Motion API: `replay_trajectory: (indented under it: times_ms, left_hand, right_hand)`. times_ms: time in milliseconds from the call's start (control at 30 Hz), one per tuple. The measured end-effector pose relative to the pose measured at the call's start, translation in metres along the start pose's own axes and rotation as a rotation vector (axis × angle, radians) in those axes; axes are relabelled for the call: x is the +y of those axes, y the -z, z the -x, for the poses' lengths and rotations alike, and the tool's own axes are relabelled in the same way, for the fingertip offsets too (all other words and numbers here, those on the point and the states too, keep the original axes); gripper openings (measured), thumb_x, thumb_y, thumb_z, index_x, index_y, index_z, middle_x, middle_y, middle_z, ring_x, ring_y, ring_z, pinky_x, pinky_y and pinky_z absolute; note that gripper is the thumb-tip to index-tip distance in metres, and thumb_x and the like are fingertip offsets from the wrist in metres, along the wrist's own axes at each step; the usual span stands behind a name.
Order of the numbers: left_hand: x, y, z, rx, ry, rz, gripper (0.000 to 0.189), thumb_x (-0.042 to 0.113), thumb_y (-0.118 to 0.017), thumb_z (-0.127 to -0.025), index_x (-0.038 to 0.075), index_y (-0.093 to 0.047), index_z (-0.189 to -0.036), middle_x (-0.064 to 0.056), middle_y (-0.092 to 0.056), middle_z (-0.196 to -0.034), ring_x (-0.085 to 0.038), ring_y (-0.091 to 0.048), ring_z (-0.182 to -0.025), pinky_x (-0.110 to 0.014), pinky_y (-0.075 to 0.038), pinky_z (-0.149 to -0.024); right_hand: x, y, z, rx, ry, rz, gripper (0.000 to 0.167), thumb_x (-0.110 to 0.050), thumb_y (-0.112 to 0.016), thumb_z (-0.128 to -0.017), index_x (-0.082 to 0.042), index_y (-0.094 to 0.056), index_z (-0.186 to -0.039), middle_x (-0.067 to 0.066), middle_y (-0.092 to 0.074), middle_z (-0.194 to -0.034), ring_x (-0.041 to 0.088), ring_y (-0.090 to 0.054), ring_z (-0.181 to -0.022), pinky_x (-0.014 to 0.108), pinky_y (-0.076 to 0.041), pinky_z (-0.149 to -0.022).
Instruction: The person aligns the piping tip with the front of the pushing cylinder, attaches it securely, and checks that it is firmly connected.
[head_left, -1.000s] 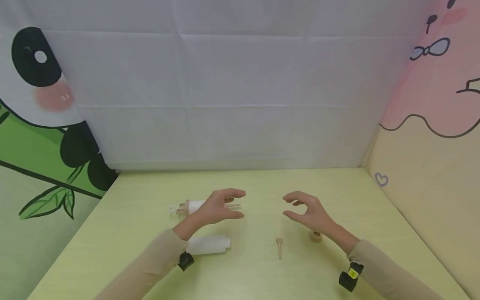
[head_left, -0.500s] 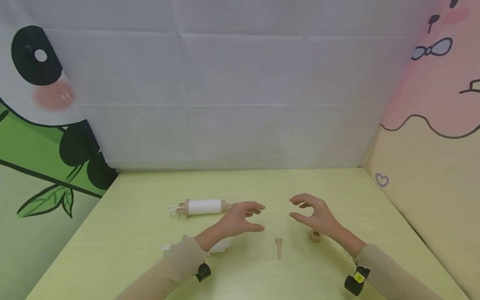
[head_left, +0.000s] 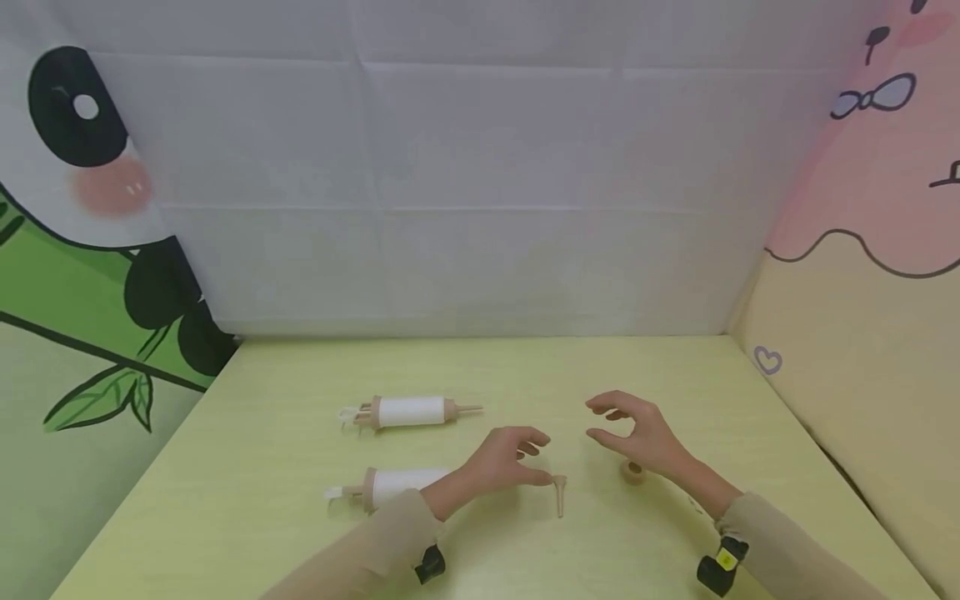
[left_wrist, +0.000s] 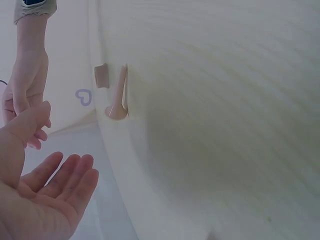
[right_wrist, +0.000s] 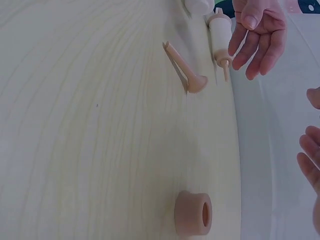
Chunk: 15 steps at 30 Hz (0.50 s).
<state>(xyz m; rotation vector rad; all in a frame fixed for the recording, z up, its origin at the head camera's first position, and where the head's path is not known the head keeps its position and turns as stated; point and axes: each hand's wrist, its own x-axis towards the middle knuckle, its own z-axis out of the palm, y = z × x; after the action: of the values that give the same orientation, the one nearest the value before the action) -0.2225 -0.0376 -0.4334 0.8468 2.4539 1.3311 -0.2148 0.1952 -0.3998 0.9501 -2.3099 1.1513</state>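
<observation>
My left hand [head_left: 506,462] hovers over the table with fingers loosely bent, holding nothing. In the head view its thumb tip comes right up to the flared end of a small tan nozzle [head_left: 559,498], while the right wrist view shows a gap between this hand [right_wrist: 262,42] and the nozzle [right_wrist: 186,69]. My right hand [head_left: 641,429], also holding nothing, hangs in the air with thumb and fingers curved apart. Just under its wrist lies a thick tan ring-shaped cap [head_left: 632,472], whose hole shows in the right wrist view on the cap [right_wrist: 192,215].
Two syringe-like tubes with white barrels and tan ends lie on the left: a far tube [head_left: 411,412] with a nozzle pointing right, and a near tube [head_left: 401,485] partly hidden by my left arm. A pale curtain [head_left: 480,208] closes off the table's [head_left: 300,367] back edge.
My left hand has moved right and nearer, from beside the tubes to the nozzle, uncovering the far tube. My right hand has drifted slightly right. The objects lie where they were.
</observation>
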Motion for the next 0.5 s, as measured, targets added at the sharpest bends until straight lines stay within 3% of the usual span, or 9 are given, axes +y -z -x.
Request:
replay_trajectory:
  times_ms: [333,500]
  left_hand:
    - [-0.003,-0.024,0.0,0.026,0.086,-0.001,0.043,0.014,-0.075,-0.073,-0.003,-0.06,-0.11,-0.014,-0.061,-0.11,-0.027,-0.06,-0.093,-0.024,-0.05,-0.071]
    - [0.0,-0.03,0.001,0.04,0.089,0.0,0.041,0.011,-0.074,-0.073,-0.004,-0.06,-0.109,-0.014,-0.061,-0.108,-0.026,-0.06,-0.092,-0.022,-0.049,-0.071]
  right_hand:
    - [0.003,0.008,0.012,-0.02,-0.062,0.035,0.034,0.006,-0.073,-0.069,-0.001,-0.062,-0.1,0.01,-0.064,-0.095,0.009,-0.058,-0.084,0.035,-0.053,-0.067]
    - [0.025,0.009,0.028,-0.022,-0.083,0.052,0.036,0.004,-0.074,-0.07,-0.003,-0.062,-0.103,0.008,-0.064,-0.097,0.011,-0.06,-0.084,0.033,-0.052,-0.067]
